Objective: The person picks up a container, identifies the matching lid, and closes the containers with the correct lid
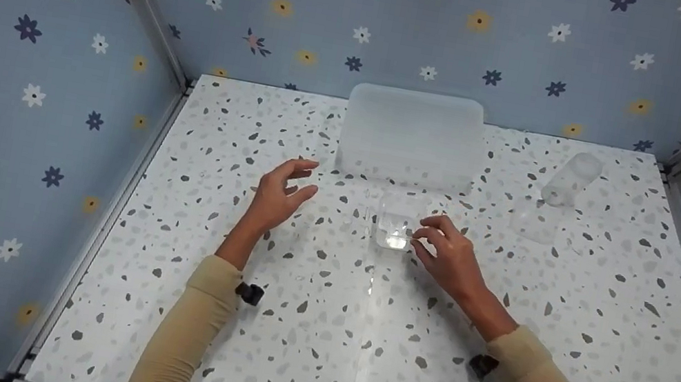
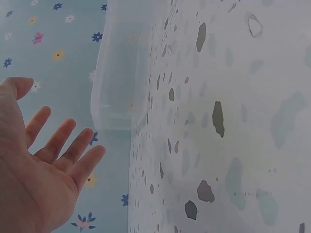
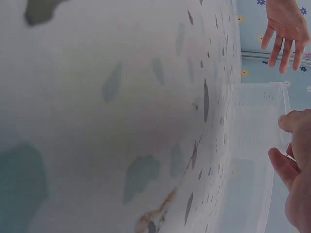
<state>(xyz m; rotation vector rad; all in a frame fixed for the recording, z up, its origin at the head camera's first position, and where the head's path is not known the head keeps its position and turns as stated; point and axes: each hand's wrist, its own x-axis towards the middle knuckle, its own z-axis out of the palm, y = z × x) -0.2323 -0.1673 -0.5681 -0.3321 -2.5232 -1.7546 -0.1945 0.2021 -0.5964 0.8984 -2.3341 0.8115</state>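
Note:
A small clear plastic container (image 1: 395,209) stands on the speckled table in front of a larger frosted plastic box (image 1: 411,137). My right hand (image 1: 451,259) pinches the small container's right side near the rim. In the right wrist view, its thumb and a bent finger sit at the upper edge of the clear container (image 3: 255,104). My left hand (image 1: 280,198) hovers to the left, holding nothing, its fingers spread in the left wrist view. The frosted box (image 2: 121,73) is beyond those fingers.
At the right, a clear cylindrical cup (image 1: 572,179) lies on its side beside a faint clear plastic piece (image 1: 534,224). Flower-patterned walls (image 1: 397,26) border the speckled tabletop (image 1: 298,351) at the back and both sides.

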